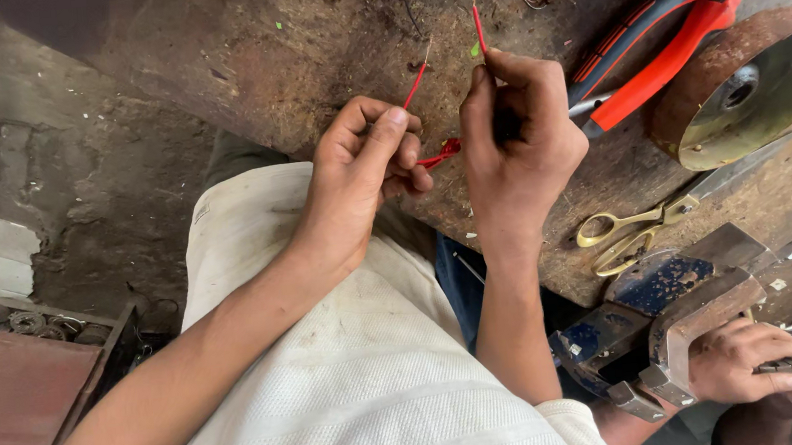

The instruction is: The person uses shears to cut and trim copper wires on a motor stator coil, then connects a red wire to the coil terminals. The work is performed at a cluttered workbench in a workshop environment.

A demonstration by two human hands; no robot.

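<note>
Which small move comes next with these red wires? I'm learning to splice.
Probably bring the two bare tips together and twist. The left hand pinches one red wire, the right hand another red wire; their stripped ends stand apart above the workbench.

Soft, even daylight, faint shadows, no glare, sharp focus throughout (edges slightly bowed by the wide lens).

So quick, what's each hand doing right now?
Left hand: closed, pinching a red wire.
Right hand: closed, pinching another red wire end.
</note>
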